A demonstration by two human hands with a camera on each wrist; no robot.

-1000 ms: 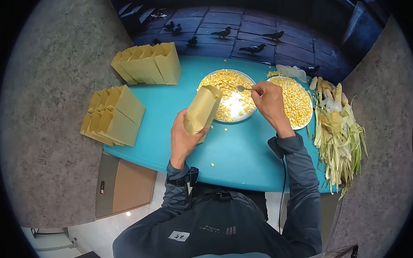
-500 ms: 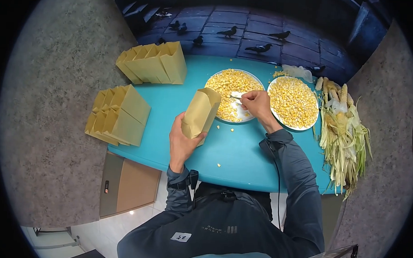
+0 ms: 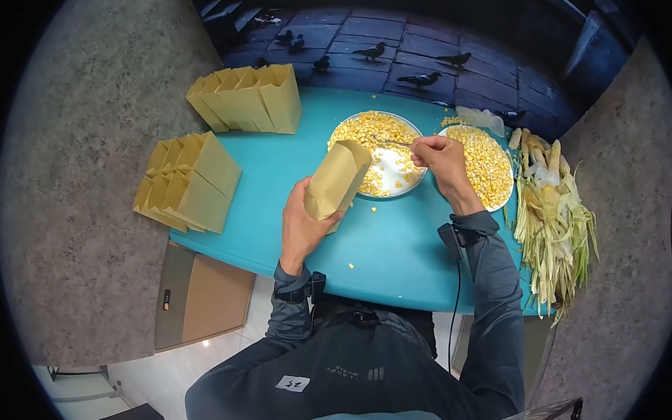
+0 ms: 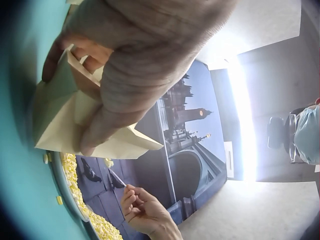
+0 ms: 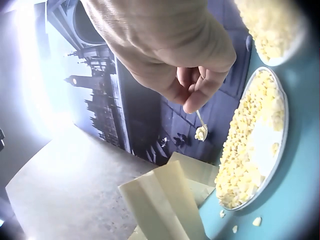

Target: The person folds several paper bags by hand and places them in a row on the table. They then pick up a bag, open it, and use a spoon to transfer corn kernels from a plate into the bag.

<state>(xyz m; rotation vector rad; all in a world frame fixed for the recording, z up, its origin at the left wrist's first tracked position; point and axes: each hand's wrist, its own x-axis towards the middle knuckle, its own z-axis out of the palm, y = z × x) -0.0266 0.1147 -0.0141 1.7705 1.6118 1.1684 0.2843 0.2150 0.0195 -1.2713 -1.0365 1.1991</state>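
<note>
My left hand (image 3: 302, 225) grips a tan paper bag (image 3: 335, 182) round its lower part, tilted with its mouth towards the left plate (image 3: 389, 169). That plate bears loose yellow corn kernels (image 3: 368, 125), with a bare white patch towards its near right. Over it, my right hand (image 3: 444, 163) pinches the handle of a small spoon (image 5: 200, 119) between thumb and fingers. In the right wrist view a few kernels (image 5: 201, 133) lie in the spoon's bowl, held above the level of the plate and apart from the bag. The bag's inside is hidden.
Upright paper bags stand in two groups, one at the back left (image 3: 247, 99) and one nearer (image 3: 192, 183). A fuller plate of kernels (image 3: 485, 167) sits right, beside bare cobs and husks (image 3: 554, 225). Stray kernels (image 3: 352, 266) dot the teal table (image 3: 394, 253).
My right hand went down and left to the plate's kernels, then came back up and right with the spoon. The bag stays in my left hand, shifted slightly right.
</note>
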